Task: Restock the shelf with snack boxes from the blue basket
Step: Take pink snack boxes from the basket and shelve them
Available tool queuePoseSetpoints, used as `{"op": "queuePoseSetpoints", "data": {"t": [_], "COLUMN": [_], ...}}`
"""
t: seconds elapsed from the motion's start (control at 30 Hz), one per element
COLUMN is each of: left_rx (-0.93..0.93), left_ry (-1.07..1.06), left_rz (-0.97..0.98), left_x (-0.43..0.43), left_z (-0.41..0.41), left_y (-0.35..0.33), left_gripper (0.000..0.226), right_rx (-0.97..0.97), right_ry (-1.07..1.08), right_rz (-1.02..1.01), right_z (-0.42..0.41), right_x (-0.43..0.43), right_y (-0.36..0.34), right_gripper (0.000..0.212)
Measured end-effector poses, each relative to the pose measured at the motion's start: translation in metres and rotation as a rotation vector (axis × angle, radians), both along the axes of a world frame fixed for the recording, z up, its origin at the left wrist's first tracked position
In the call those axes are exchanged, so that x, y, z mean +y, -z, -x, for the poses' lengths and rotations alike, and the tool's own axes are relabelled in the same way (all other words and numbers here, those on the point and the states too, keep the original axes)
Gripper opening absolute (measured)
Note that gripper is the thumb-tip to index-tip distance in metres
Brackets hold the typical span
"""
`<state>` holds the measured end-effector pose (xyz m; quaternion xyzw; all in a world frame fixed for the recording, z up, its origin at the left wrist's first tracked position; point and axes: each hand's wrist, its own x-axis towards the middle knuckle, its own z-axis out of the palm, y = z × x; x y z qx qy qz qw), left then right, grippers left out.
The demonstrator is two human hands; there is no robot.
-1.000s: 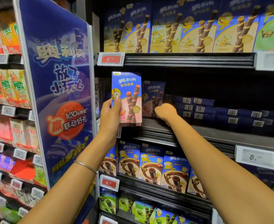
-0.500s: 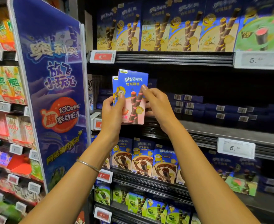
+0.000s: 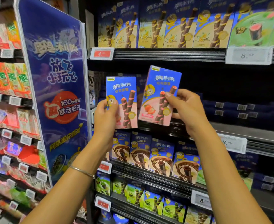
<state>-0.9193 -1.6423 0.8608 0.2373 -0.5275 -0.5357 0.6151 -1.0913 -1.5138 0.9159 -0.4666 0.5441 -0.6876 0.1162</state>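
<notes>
While the left hand [image 3: 106,113] has a pinching grip on the left box [image 3: 125,102] and the right hand [image 3: 186,109] on the right box [image 3: 160,96], both boxes hang before the part-filled shelf [image 3: 246,131], unplaced; the basket is out of view.

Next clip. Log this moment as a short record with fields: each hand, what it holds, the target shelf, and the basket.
left hand: grips left box, pink strawberry design, upright
right hand: pinches right box, same design, tilted
position: both boxes held in front of the middle shelf, not set down
shelf stock: dark blue boxes lying flat at the back
blue basket: not in view
</notes>
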Motion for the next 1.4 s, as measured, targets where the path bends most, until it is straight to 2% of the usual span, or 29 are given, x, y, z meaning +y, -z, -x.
{"op": "queuePoseSetpoints", "data": {"t": [0.1, 0.23, 0.3, 0.37, 0.4, 0.53, 0.73, 0.83, 0.97, 1.07, 1.13, 1.17, 1.2, 1.4], "left_rx": [-0.005, -0.002, -0.006, -0.013, -0.012, -0.004, -0.047, -0.056, -0.054, -0.064, -0.064, -0.058, -0.057, -0.044], "left_ry": [-0.024, -0.044, -0.034, -0.025, -0.025, 0.000, 0.016, 0.036, 0.068, 0.080, 0.083, 0.087, 0.088, 0.127], "left_rz": [-0.007, -0.014, -0.018, -0.011, -0.006, -0.008, -0.004, -0.028, -0.061, -0.059, -0.049, -0.044, -0.036, -0.034], "left_x": [-0.005, -0.008, -0.008, -0.009, -0.009, -0.010, -0.016, -0.016, -0.014, -0.016, -0.017, -0.017, -0.016, -0.012], "left_z": [-0.008, -0.015, -0.017, -0.018, -0.018, -0.012, -0.002, 0.002, 0.005, 0.007, 0.010, 0.012, 0.014, 0.039], "left_y": [0.001, 0.002, 0.001, 0.000, -0.001, -0.006, -0.006, -0.006, -0.008, -0.009, -0.010, -0.011, -0.012, -0.019], "left_gripper": [0.027, 0.026, 0.025, 0.022, 0.023, 0.018, 0.021, 0.015, 0.025, 0.018, 0.016, 0.017, 0.017, 0.021], "right_rx": [-0.046, -0.009, 0.029, 0.070, 0.089, 0.148, 0.352, 0.371, 0.374, 0.362, 0.228, 0.088, 0.027, -0.238], "right_ry": [0.147, 0.385, 0.514, 0.580, 0.596, 0.622, 0.578, 0.568, 0.554, 0.545, 0.489, 0.448, 0.425, 0.587], "right_rz": [0.014, -0.112, -0.195, -0.263, -0.298, -0.454, -0.732, -0.780, -0.821, -0.772, -0.700, -0.619, -0.537, -0.094], "right_z": [0.028, 0.062, 0.075, 0.080, 0.082, 0.081, 0.071, 0.069, 0.068, 0.068, 0.070, 0.071, 0.071, 0.067], "right_x": [-0.010, -0.041, -0.058, -0.072, -0.078, -0.099, -0.110, -0.115, -0.118, -0.115, -0.112, -0.111, -0.110, -0.094], "right_y": [-0.004, -0.011, -0.011, -0.007, -0.005, -0.004, -0.014, -0.014, -0.015, -0.013, -0.011, -0.010, -0.009, -0.007], "right_gripper": [0.017, 0.042, 0.037, 0.022, 0.018, 0.034, 0.038, 0.037, 0.037, 0.035, 0.036, 0.036, 0.036, 0.028]}}
